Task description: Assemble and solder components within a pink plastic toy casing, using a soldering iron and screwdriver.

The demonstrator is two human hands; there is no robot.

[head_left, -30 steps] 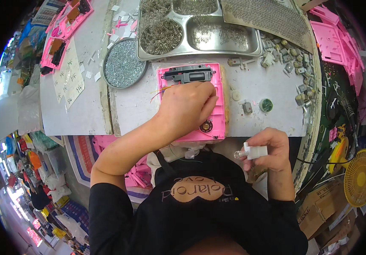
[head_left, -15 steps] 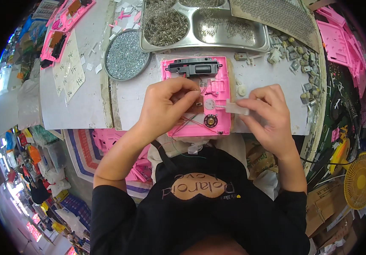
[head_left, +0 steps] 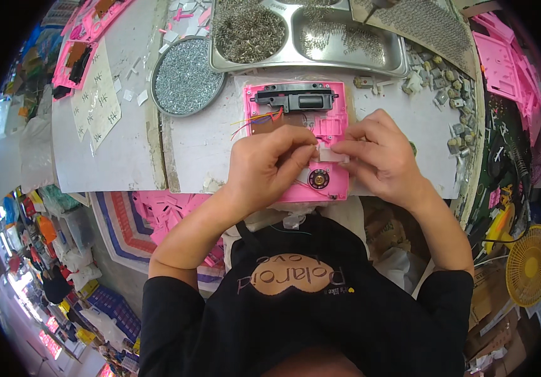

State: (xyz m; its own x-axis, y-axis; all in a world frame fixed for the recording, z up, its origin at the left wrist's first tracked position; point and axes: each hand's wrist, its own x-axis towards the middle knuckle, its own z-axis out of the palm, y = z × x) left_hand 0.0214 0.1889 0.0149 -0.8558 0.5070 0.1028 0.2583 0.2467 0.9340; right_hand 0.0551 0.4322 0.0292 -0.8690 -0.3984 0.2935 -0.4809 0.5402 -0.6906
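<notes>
A pink plastic housing (head_left: 339, 191) lies on the worktable in front of me. Across its far end sits a black mechanism (head_left: 302, 99), with coloured wires (head_left: 258, 119) at its left. A round black part with a brass-coloured centre (head_left: 318, 179) is set in the near end. My right hand (head_left: 386, 157) pinches a small whitish plastic piece (head_left: 329, 155) over the housing's right side. Close against that piece, my left hand (head_left: 267, 164) has its thumb and forefinger pinched together. Whatever lies between those fingertips is hidden.
A round tray of small metal screws or pins (head_left: 185, 78) stands at the far left. Behind the housing is a steel compartment tray (head_left: 286, 68) of springs. Small motors (head_left: 456, 103) lie along the right edge. A yellow fan (head_left: 532, 267) stands at the lower right.
My right hand has brought the whitish piece leftward over the housing. My left hand has shifted right to meet it. Coloured wires now stick out left of the housing.
</notes>
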